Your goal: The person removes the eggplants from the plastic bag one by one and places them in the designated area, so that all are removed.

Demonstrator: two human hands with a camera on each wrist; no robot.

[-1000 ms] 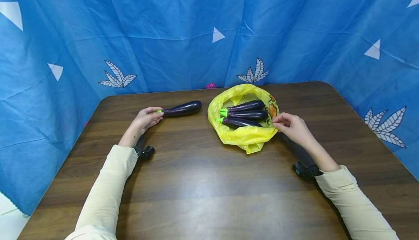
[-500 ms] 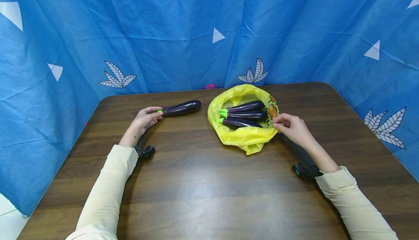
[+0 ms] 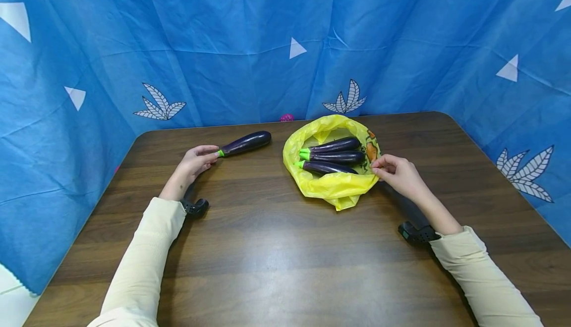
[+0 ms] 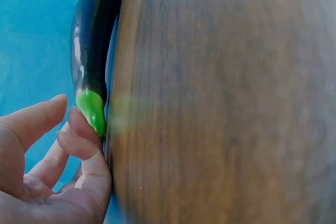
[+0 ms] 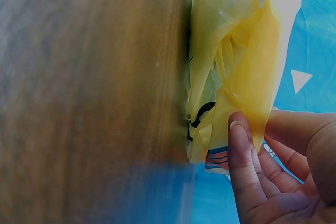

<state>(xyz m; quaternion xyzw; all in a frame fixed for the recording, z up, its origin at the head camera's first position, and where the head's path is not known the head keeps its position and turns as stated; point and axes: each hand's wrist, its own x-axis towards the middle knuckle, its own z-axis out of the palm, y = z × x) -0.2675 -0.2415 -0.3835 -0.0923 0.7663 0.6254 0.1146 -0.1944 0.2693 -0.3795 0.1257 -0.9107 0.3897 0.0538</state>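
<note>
An eggplant [image 3: 247, 143] with a bright green cap lies on the table at the back left. My left hand [image 3: 195, 162] is at its cap end, and in the left wrist view the fingers [image 4: 86, 153] are loosely bent beside the green cap [image 4: 91, 111], spread apart from each other. Right of it stands a yellow plastic bag [image 3: 339, 187] with its mouth rolled wide. Inside lie 3 eggplants [image 3: 337, 157], side by side. My right hand [image 3: 401, 176] pinches the bag's right rim, thumb and fingers on the yellow film [image 5: 247, 77] in the right wrist view.
The brown wooden table [image 3: 267, 257] reaches back to a blue curtain [image 3: 250, 44] printed with white triangles and leaves. A black wrist camera [image 3: 196, 207] sits on the left wrist, another black wrist camera [image 3: 417, 232] on the right.
The loose eggplant has turned slightly, its round end shifting left and back. My left hand has drawn a little left, so more green cap shows. The right hand and bag keep their place.
</note>
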